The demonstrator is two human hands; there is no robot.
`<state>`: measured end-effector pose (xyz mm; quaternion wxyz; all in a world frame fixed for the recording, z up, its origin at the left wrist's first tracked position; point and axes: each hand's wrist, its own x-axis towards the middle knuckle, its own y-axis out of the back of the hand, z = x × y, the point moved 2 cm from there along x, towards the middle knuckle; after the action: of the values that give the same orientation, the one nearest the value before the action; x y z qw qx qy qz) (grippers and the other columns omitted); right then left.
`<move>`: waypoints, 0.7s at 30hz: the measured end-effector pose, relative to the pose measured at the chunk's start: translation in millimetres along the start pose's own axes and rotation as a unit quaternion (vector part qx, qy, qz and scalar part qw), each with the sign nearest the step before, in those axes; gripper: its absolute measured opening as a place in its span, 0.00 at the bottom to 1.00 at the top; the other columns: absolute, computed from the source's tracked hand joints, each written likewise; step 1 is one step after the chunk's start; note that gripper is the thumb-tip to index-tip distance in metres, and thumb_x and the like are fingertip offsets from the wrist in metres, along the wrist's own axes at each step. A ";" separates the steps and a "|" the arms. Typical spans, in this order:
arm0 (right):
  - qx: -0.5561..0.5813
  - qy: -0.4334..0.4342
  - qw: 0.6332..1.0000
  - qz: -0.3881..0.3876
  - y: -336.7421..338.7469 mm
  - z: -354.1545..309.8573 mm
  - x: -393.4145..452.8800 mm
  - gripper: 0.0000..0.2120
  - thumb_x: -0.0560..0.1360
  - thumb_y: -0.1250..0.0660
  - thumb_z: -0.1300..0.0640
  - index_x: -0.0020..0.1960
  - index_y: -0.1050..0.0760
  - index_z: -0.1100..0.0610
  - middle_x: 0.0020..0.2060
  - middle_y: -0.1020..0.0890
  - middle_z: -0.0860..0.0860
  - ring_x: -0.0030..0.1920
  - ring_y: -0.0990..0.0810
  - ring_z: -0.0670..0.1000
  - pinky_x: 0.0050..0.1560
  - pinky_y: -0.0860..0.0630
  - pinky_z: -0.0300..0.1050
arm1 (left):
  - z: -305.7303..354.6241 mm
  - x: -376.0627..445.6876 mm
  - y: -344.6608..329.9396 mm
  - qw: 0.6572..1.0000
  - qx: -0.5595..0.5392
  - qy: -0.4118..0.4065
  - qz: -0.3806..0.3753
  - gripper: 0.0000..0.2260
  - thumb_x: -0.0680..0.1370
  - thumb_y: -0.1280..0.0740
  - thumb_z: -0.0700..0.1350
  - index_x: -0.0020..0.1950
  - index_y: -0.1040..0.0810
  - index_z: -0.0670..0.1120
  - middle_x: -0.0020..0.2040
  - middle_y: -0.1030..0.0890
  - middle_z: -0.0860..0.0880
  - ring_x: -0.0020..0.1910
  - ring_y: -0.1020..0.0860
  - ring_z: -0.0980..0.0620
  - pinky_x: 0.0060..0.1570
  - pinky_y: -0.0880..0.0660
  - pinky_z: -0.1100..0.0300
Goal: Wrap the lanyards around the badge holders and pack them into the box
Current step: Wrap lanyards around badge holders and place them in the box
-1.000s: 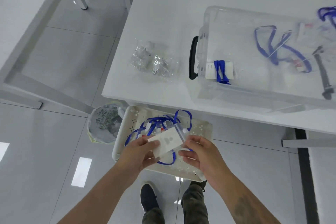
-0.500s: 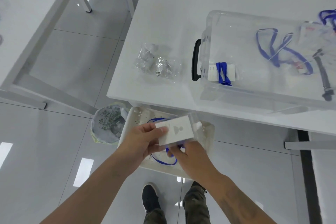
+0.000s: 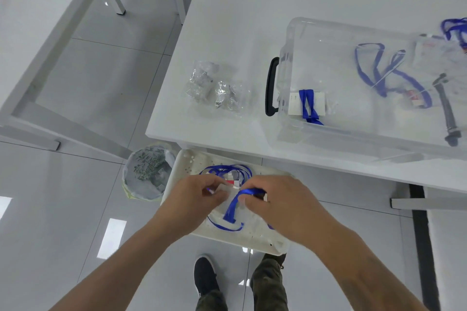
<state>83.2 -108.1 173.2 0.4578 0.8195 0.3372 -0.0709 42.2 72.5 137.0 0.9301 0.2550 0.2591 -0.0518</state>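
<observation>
- Hands are held close together low in the view, over a white tray (image 3: 262,245) that sits below the counter (image 3: 235,33) edge.
- A badge holder (image 3: 228,193) is pinched by the curled fingers of the left hand (image 3: 194,203).
- A blue lanyard (image 3: 231,209) is gripped by the right hand (image 3: 280,206), the strap being bent over the fingertips and hanging down across the holder.
- More blue loops are seen lying in the tray beyond and beneath the hands.
- A clear box (image 3: 328,131) is set on the counter, with one wrapped holder (image 3: 307,105) inside near its black handle (image 3: 271,86).
- Much of the held holder is hidden by the fingers and blurred; its face cannot be made out.
</observation>
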 end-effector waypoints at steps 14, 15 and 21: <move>0.248 -0.088 0.961 -0.084 -45.7 11.4 0.6 0.17 0.80 0.42 0.45 0.44 0.24 0.56 0.37 0.20 0.54 0.31 0.30 0.47 0.38 0.29 0.46 | 8.3 6.7 11.3 0.903 -0.393 0.163 0.053 0.03 0.74 0.28 0.39 0.46 0.18 0.40 0.32 0.19 0.47 0.30 0.20 0.53 0.39 0.18 0.58; 0.176 -0.067 0.978 -0.088 -45.2 5.5 -3.5 0.17 0.80 0.45 0.43 0.46 0.26 0.54 0.42 0.18 0.52 0.32 0.27 0.47 0.40 0.26 0.46 | 9.1 6.1 10.9 0.916 -0.360 0.154 0.085 0.02 0.76 0.29 0.39 0.46 0.18 0.41 0.33 0.17 0.48 0.31 0.18 0.53 0.41 0.18 0.57; -0.005 0.030 0.999 0.012 22.7 -27.6 -11.1 0.11 0.81 0.42 0.46 0.54 0.22 0.42 0.47 0.19 0.37 0.47 0.23 0.39 0.50 0.27 0.37 | 17.1 0.2 27.1 0.998 -0.003 0.012 0.060 0.03 0.77 0.29 0.48 0.44 0.17 0.53 0.38 0.16 0.54 0.36 0.19 0.56 0.40 0.20 0.56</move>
<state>83.4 -99.6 209.7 0.4520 0.8231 0.3416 -0.0389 56.4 87.4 161.7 0.9291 0.2678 0.2548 0.0082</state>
